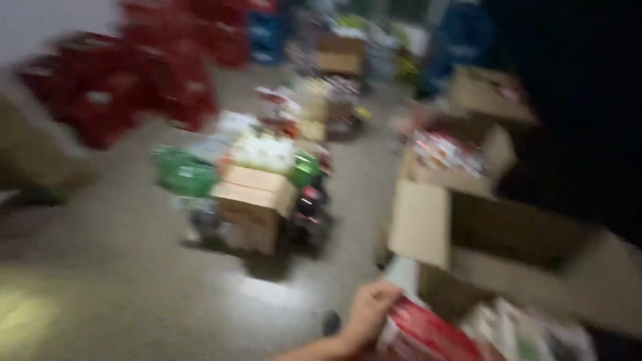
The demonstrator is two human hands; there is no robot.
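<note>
Red packet (pixel 428 331) at bottom of view, lower right, beside open cardboard box (pixel 508 247). We see one hand (pixel 368 314) resting on packet's upper left edge, fingers curled against it; which hand, and whether it grips, we cannot tell through blur. Other hand out of view. Farther off on grey floor (pixel 120 294): small closed carton (pixel 251 200), green bottles (pixel 184 172), red crates (pixel 127 80).

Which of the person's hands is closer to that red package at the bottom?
Apparently the left: only one hand shows, blurred, resting on the upper left edge of the red package. The arm enters from lower left. The other hand is out of view, so its distance cannot be judged.
</note>
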